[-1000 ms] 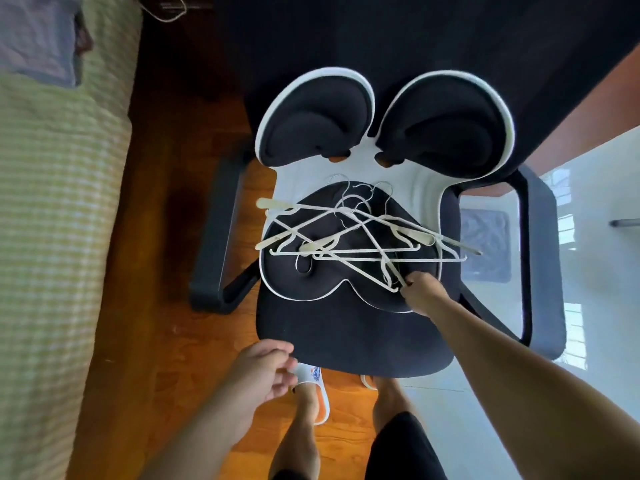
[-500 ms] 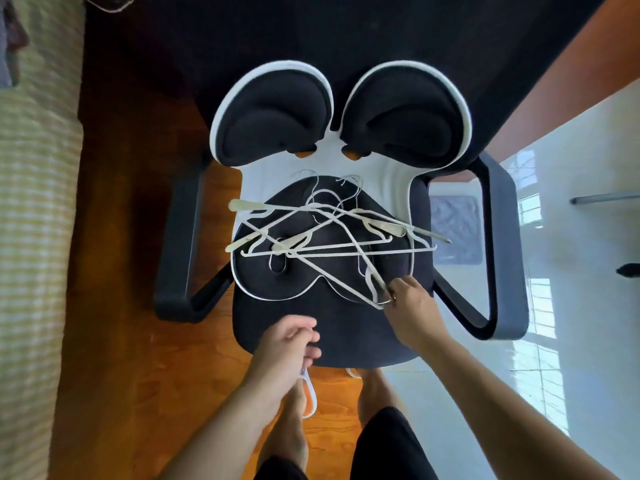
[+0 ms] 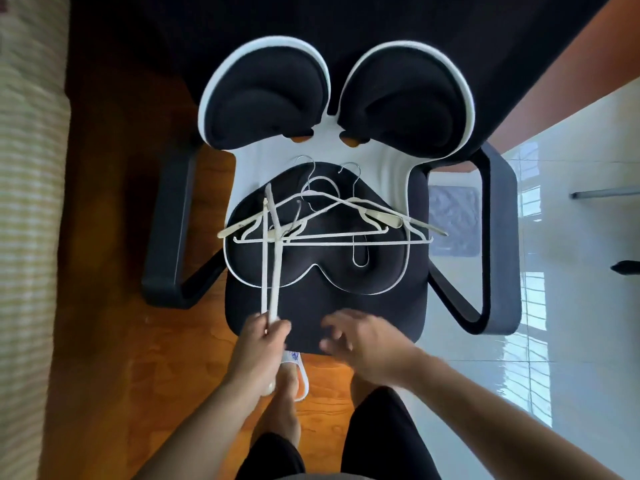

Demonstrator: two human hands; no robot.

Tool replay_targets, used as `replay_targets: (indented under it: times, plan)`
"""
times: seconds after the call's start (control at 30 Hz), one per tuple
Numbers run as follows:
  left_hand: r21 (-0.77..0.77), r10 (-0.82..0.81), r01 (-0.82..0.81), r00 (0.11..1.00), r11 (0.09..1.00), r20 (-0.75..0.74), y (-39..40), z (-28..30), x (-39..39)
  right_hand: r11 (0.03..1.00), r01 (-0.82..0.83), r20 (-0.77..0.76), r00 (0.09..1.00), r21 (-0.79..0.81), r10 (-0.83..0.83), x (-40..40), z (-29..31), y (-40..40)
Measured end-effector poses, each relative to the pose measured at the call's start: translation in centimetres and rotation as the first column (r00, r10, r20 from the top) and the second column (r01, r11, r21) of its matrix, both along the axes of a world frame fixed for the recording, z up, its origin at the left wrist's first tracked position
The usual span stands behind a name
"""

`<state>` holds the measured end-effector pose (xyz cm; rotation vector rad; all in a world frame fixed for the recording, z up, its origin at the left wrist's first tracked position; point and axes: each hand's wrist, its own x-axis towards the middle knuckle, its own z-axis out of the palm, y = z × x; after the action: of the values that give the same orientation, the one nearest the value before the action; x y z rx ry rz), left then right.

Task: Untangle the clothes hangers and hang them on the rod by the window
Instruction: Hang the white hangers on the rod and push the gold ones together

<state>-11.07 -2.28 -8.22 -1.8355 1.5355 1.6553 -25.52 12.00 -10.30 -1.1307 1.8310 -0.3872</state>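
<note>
Head view shows my left hand [image 3: 265,336] pinching the near end of one white hanger [image 3: 272,258], which runs away across the seat cushion [image 3: 322,271] into the tangled hangers [image 3: 332,220] lying on it, while my right hand [image 3: 360,336] hovers over the cushion's front edge, blurred, fingers apparently spread and empty. I judge that pulling now could drag the whole pile off the cushion, since its far end crosses the others. The rod by the window is not visible, and the hook overlaps are hard to read.
</note>
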Motion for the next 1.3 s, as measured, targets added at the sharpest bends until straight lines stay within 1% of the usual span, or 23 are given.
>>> replay_targets:
  times: [0.03, 0.07, 0.1, 0.13, 0.2, 0.3, 0.37, 0.47, 0.53, 0.63, 0.7, 0.77, 0.83, 0.9, 0.93, 0.97, 1.0, 1.03, 1.07, 1.1, 1.17, 1.23, 1.3]
  plan:
    - [-0.035, -0.020, 0.020, 1.000, 0.999, 0.005, -0.2, -0.1, 1.4, 0.985, 0.169, -0.056, 0.984, -0.013, -0.170, -1.6, -1.4, -0.5]
    - [-0.075, -0.036, 0.036, 0.999, 0.997, 0.004, -0.5, -0.2, 3.1, 0.955, 0.297, -0.163, 0.942, 0.003, -0.292, -3.5, -3.2, -1.3]
    - [-0.116, -0.063, 0.065, 0.998, 0.991, 0.016, -0.7, -0.2, 4.5, 0.929, 0.368, -0.281, 0.896, 0.032, -0.345, -5.7, -5.0, -2.1]
    - [-0.167, -0.103, 0.106, 0.994, 0.980, 0.026, -0.8, 0.1, 5.5, 0.911, 0.408, -0.368, 0.857, 0.055, -0.362, -7.7, -6.4, -2.9]
    - [-0.241, -0.126, 0.129, 0.992, 0.962, 0.028, -1.2, 0.4, 7.3, 0.900, 0.426, -0.470, 0.816, 0.093, -0.337, -10.7, -8.6, -4.8]
    - [-0.267, -0.122, 0.124, 0.992, 0.956, 0.022, -1.2, 0.2, 9.1, 0.932, 0.343, -0.572, 0.790, 0.116, -0.219, -13.5, -10.8, -7.4]
    - [-0.285, -0.122, 0.124, 0.992, 0.951, 0.022, -1.0, -0.2, 10.2, 0.940, 0.312, -0.608, 0.776, 0.136, -0.169, -14.0, -11.6, -8.6]
    - [-0.334, -0.131, 0.141, 0.990, 0.932, 0.052, -0.4, -0.4, 11.2, 0.935, 0.337, -0.652, 0.735, 0.113, -0.186, -13.9, -12.5, -10.0]
    - [-0.365, -0.126, 0.138, 0.990, 0.921, 0.056, -0.2, -0.4, 11.4, 0.941, 0.325, -0.661, 0.728, 0.098, -0.183, -13.8, -12.6, -10.4]
    - [-0.314, -0.138, 0.149, 0.989, 0.938, 0.058, 0.0, -0.3, 11.6, 0.940, 0.305, -0.655, 0.744, 0.154, -0.134, -14.0, -12.1, -10.4]
    - [-0.312, -0.132, 0.137, 0.991, 0.940, 0.039, -0.1, 0.1, 11.8, 0.946, 0.275, -0.674, 0.733, 0.174, -0.089, -14.3, -11.8, -10.4]
    - [-0.315, -0.129, 0.132, 0.991, 0.940, 0.030, -0.3, 0.4, 11.9, 0.943, 0.287, -0.667, 0.737, 0.168, -0.105, -14.5, -11.3, -10.6]
    - [-0.312, -0.118, 0.123, 0.992, 0.942, 0.035, -0.3, 0.5, 12.4, 0.930, 0.329, -0.603, 0.779, 0.162, -0.171, -14.2, -10.1, -10.8]
    - [-0.294, -0.123, 0.127, 0.992, 0.947, 0.032, -0.4, 0.7, 12.7, 0.900, 0.382, -0.509, 0.829, 0.212, -0.232, -13.4, -8.0, -10.4]
    - [-0.278, -0.112, 0.116, 0.993, 0.953, 0.030, -0.4, 0.7, 12.8, 0.890, 0.376, -0.464, 0.856, 0.259, -0.227, -12.8, -7.4, -10.0]
    - [-0.284, -0.114, 0.106, 0.993, 0.953, -0.011, -0.5, 1.3, 12.6, 0.887, 0.364, -0.423, 0.878, 0.285, -0.224, -12.2, -5.8, -9.1]
    - [-0.283, -0.117, 0.106, 0.993, 0.953, -0.024, -0.5, 2.0, 12.6, 0.879, 0.347, -0.347, 0.910, 0.328, -0.229, -11.3, -4.4, -8.1]
    - [-0.295, -0.121, 0.105, 0.992, 0.950, -0.036, -0.2, 2.0, 12.5, 0.875, 0.351, -0.276, 0.924, 0.332, -0.266, -10.2, -3.6, -6.9]
    - [-0.295, -0.165, 0.141, 0.984, 0.945, -0.060, -0.7, 4.4, 12.3, 0.856, 0.402, -0.199, 0.914, 0.325, -0.354, -8.7, 0.1, -5.3]
    - [-0.278, -0.157, 0.132, 0.985, 0.951, -0.069, -0.5, 4.0, 11.9, 0.841, 0.406, -0.118, 0.913, 0.357, -0.390, -7.5, 0.5, -4.2]
    - [-0.275, -0.183, 0.153, 0.979, 0.949, -0.085, -1.1, 5.7, 11.8, 0.832, 0.427, -0.043, 0.896, 0.354, -0.441, -4.4, 4.9, -1.5]
    - [-0.335, -0.253, 0.205, 0.962, 0.920, -0.106, -2.2, 6.9, 12.1, 0.794, 0.500, 0.027, 0.841, 0.347, -0.541, -1.4, 8.8, 1.7]
    - [-0.440, -0.367, 0.277, 0.921, 0.854, -0.133, -3.6, 7.8, 12.3, 0.753, 0.568, 0.045, 0.788, 0.332, -0.614, 1.1, 12.3, 5.0]
